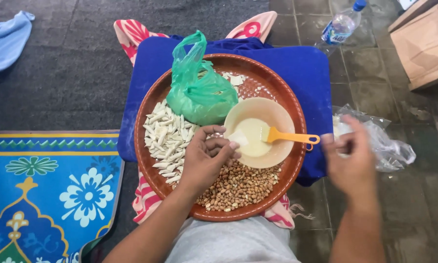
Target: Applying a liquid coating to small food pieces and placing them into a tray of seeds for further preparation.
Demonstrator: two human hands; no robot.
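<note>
— Where is the small white square piece (239, 139)?
— Pinched in the fingertips of the left hand (205, 158), just over the near rim of the cream bowl (277, 117).
— What's in that bowl?
— Pale batter, with an orange spatula (293, 137) whose handle juts past the rim to the right.
— And the other hand?
— The right hand (351, 158) is blurred, fingers curled at a clear plastic bag (384, 143) on the tiled floor; I cannot tell its grip.
— The rest?
— A round brown tray (297, 104) on a blue cushion (306, 65) holds folded white pieces (164, 139), peanuts (238, 187) and a knotted green bag (199, 92). Little free room remains inside. A plastic bottle (343, 24) lies beyond.
</note>
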